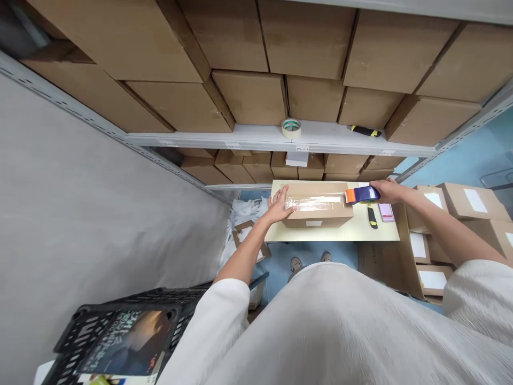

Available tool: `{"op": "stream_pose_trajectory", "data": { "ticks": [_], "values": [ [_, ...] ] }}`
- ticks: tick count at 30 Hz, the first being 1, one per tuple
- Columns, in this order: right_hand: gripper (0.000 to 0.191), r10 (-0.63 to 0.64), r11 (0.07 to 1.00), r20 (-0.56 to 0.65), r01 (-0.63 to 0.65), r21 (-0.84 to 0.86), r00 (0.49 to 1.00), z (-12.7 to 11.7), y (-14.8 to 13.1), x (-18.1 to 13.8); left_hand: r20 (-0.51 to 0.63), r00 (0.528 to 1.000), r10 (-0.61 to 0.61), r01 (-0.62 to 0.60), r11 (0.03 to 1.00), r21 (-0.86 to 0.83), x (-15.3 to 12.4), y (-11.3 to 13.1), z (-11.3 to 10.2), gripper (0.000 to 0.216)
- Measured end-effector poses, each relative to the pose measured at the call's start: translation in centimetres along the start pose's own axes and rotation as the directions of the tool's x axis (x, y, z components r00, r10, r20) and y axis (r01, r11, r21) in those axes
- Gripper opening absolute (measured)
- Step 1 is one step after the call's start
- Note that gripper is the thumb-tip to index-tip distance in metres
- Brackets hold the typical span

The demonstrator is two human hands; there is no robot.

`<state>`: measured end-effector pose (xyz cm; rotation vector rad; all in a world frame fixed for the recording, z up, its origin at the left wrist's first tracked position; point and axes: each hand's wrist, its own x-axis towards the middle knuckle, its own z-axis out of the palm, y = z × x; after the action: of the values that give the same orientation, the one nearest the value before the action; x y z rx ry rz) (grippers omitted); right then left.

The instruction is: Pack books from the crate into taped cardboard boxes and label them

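A cardboard box (320, 219) lies on a pale yellow table (387, 232), a shiny strip of clear tape running along its top. My left hand (279, 207) rests with fingers spread on the box's left end. My right hand (387, 191) grips a blue and orange tape dispenser (364, 194), whose orange front touches the right end of the box top. Beside the box, on the table's right side, lie a black and yellow box cutter (372, 217) and a pink and white pad (387, 212).
Shelves packed with cardboard boxes (248, 99) rise behind the table. A roll of tape (291, 128) and another box cutter (364, 130) lie on one shelf. Labelled boxes (433, 278) are stacked at right. A black crate (116, 337) stands at lower left, near a grey wall (100, 214).
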<state>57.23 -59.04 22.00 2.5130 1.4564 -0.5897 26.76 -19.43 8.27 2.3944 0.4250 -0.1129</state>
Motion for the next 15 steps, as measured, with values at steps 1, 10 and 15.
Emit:
{"op": "stream_pose_trajectory", "data": {
  "ticks": [1, 10, 15],
  "values": [
    [0.031, 0.003, 1.0, -0.002, -0.003, 0.008, 1.0, 0.4, 0.8, -0.3, -0.005, 1.0, 0.001, -0.001, 1.0, 0.012, 0.1, -0.1, 0.0, 0.112],
    [0.037, 0.063, 0.997, -0.01, -0.063, 0.035, 0.998, 3.5, 7.0, -2.5, -0.002, 1.0, -0.028, 0.028, 0.999, 0.02, 0.6, -0.2, -0.3, 0.112],
    [0.037, 0.058, 0.996, -0.01, -0.057, 0.066, 0.998, 4.2, 6.8, -1.5, -0.018, 1.0, 0.012, -0.012, 1.0, -0.004, 1.2, -0.6, -0.3, 0.114]
  ]
}}
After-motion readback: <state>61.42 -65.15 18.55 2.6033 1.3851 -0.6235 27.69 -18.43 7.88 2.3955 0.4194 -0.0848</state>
